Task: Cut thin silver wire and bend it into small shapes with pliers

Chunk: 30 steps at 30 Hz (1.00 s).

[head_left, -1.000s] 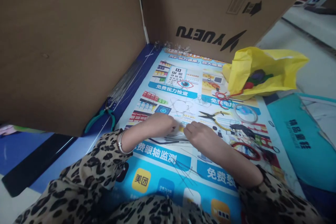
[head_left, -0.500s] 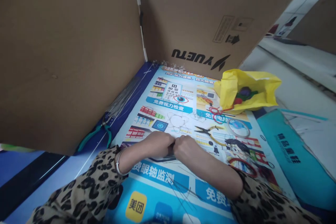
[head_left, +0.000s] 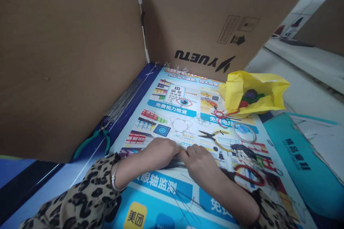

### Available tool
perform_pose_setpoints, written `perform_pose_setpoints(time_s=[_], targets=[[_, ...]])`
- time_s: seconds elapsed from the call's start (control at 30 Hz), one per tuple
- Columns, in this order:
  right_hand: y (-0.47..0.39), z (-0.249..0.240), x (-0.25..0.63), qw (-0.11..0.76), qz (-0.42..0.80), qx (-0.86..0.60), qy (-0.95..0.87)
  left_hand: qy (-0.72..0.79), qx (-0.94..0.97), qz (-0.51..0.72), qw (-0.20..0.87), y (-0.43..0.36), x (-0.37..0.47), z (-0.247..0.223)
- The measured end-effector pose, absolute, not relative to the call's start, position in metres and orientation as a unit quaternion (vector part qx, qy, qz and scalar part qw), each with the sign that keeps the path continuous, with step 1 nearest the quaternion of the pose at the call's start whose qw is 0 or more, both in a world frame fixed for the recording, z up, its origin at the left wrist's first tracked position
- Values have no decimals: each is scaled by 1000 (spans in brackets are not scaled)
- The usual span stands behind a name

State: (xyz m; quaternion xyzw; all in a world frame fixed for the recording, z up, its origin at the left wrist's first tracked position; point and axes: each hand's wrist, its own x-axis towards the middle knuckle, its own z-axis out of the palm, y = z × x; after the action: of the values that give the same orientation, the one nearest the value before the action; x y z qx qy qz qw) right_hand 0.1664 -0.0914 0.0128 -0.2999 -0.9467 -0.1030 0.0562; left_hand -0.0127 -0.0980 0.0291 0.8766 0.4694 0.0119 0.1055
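Note:
My left hand [head_left: 161, 153] and my right hand [head_left: 198, 159] meet over the middle of a printed poster [head_left: 172, 182]. Both are closed, thumbs and fingertips pinched together where they nearly touch. What they pinch is too small and covered to name. Thin dark wires [head_left: 185, 204] lie on the poster below the hands. Just beyond the fingers is a flower-like loop of fine wire [head_left: 180, 124], with a smaller wire coil [head_left: 202, 118] beside it. Yellow-handled pliers [head_left: 215, 139] rest with open jaws to the right of the hands.
Cardboard panels [head_left: 67, 61] stand at the left and back. Teal-handled pliers [head_left: 103, 134] and a bundle of straight wires [head_left: 123, 100] lie at left. On the right are a yellow bag [head_left: 258, 78] with coloured yarn, red cord [head_left: 221, 115], a clear ring [head_left: 244, 132] and a red ring [head_left: 249, 175].
My right hand has turned and shifted slightly right and down, so its fingers show more. The fingertips of the two hands are a little farther apart. The tools lie where they were.

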Motion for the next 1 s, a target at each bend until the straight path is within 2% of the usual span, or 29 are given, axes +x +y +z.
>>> perform_pose_setpoints(time_s=[0.27,0.53,1.0], targets=[[-88,8,168,106,-79,-326,-936,447,894,31,18,-103,-3,34],[-84,8,169,95,-82,-339,-932,435,899,37,9,-100,4,17],[-74,4,178,105,-60,-376,-919,466,884,25,-26,-90,26,15]])
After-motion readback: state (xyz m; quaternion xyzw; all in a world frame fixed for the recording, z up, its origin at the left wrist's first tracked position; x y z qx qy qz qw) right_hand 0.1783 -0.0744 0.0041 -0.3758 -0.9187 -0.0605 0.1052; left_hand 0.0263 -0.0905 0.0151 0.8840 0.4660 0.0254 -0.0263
